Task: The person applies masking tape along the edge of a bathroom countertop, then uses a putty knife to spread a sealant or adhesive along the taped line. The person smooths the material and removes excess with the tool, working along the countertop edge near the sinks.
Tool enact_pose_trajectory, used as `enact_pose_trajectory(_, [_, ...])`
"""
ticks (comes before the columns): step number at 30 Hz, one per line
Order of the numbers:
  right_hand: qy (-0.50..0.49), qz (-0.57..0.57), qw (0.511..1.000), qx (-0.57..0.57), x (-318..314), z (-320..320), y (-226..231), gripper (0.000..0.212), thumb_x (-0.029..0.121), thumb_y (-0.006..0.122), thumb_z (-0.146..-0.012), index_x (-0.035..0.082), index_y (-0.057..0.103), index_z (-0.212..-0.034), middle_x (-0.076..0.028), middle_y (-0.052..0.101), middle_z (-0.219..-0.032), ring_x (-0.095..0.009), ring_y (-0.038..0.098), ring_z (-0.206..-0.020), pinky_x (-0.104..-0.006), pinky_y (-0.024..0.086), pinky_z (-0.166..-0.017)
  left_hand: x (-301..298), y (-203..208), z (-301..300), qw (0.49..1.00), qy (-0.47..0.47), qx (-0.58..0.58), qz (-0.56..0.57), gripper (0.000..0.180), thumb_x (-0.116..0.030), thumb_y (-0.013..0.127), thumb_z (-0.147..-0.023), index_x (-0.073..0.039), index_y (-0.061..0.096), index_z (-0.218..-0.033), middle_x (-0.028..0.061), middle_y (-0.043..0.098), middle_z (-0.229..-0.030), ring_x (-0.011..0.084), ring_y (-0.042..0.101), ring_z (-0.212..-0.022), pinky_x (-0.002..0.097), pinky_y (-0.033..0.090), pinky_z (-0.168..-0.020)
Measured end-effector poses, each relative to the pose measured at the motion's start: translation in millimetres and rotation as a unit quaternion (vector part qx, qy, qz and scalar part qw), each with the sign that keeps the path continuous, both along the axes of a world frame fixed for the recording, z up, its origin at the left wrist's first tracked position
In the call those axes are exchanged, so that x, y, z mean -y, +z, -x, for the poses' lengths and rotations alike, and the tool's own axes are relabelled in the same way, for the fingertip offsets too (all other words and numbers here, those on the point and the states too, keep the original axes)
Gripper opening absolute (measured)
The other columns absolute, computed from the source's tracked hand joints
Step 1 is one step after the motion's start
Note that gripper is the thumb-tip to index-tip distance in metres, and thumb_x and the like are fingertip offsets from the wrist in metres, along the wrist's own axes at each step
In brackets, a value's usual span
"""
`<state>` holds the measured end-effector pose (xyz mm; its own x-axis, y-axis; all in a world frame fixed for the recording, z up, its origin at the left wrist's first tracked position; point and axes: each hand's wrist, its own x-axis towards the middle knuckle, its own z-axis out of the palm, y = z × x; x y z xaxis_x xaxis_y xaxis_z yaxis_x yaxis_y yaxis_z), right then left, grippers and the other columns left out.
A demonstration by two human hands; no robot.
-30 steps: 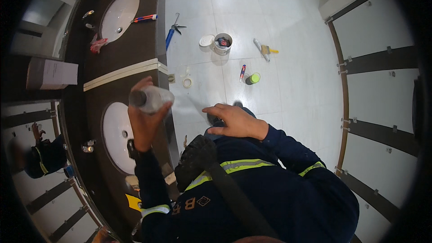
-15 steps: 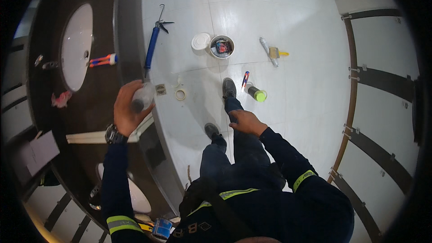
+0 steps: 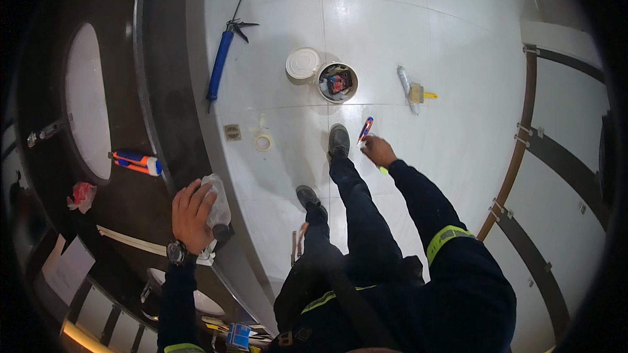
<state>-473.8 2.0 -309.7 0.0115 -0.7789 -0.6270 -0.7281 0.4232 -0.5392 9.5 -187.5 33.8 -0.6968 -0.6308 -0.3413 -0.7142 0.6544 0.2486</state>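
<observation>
My left hand is curled over a clear plastic bottle with a dark cap, at the counter's edge. The bottle tilts with its cap end toward me. My right hand hangs out over the floor, its fingers bent together; whatever they may hold is hidden. Just beyond its fingertips in the picture lies a red and blue utility knife. Under that hand, a sliver of the tumbler's bright green lid shows, the remainder covered.
On the floor are a blue caulking gun, a tub, its white lid, a tape roll, a brush and a clear tube. The dark counter carries orange-blue tools and crumpled red-white plastic.
My left hand, still on the bottle, has moved nearer to me, and the bottle has turned. My right hand has left my knee and moved right and outward, covering the tumbler. The view has shifted.
</observation>
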Motion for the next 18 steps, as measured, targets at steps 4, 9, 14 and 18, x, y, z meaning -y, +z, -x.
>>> enact_pose_trajectory(4, [0.032, 0.005, 0.997, -0.069, 94.4, -0.4, -72.7, 0.045, 0.031, 0.068, -0.086, 0.010, 0.062, -0.126, -0.020, 0.071, -0.105, -0.038, 0.068, -0.099, -0.0507, 0.054, -0.088, 2.1, 1.6, 3.0, 1.000, 0.015, 0.017, 0.000, 0.053, -0.053, 0.055, -0.094, -0.008, 0.061, -0.122, 0.0160, 0.060, -0.136, 0.0405, 0.053, -0.130, 0.0564, 0.039, -0.105])
enact_pose_trajectory(9, [0.092, -0.014, 0.994, -0.063, 183.7, -46.1, -116.2, 0.046, 0.020, 0.058, -0.086, 0.010, 0.058, -0.131, -0.026, 0.071, -0.106, -0.040, 0.070, -0.098, -0.0533, 0.055, -0.084, -2.5, 2.5, 6.4, 0.998, 0.029, 0.051, 0.019, 0.045, -0.019, 0.073, -0.071, -0.012, 0.065, -0.115, 0.0112, 0.061, -0.138, 0.0340, 0.054, -0.132, 0.0504, 0.038, -0.106])
enact_pose_trajectory(14, [0.058, -0.026, 0.991, -0.119, 208.1, -74.2, -165.3, 0.045, 0.019, 0.051, -0.089, 0.010, 0.056, -0.133, -0.026, 0.072, -0.100, -0.042, 0.072, -0.093, -0.0537, 0.057, -0.081, -2.5, 4.9, 5.7, 0.996, -0.001, 0.091, 0.027, 0.032, -0.032, 0.065, -0.087, -0.013, 0.065, -0.114, 0.0103, 0.065, -0.134, 0.0331, 0.058, -0.128, 0.0495, 0.039, -0.105])
enact_pose_trajectory(18, [0.085, -0.010, 0.989, -0.119, 203.8, -69.3, -178.7, 0.041, 0.019, 0.053, -0.087, 0.009, 0.060, -0.127, -0.026, 0.072, -0.102, -0.041, 0.072, -0.095, -0.0533, 0.057, -0.083, -7.2, 4.7, 0.7, 0.996, -0.012, 0.084, 0.039, 0.031, -0.039, 0.056, -0.097, -0.015, 0.064, -0.114, 0.0099, 0.065, -0.134, 0.0326, 0.058, -0.127, 0.0491, 0.039, -0.104])
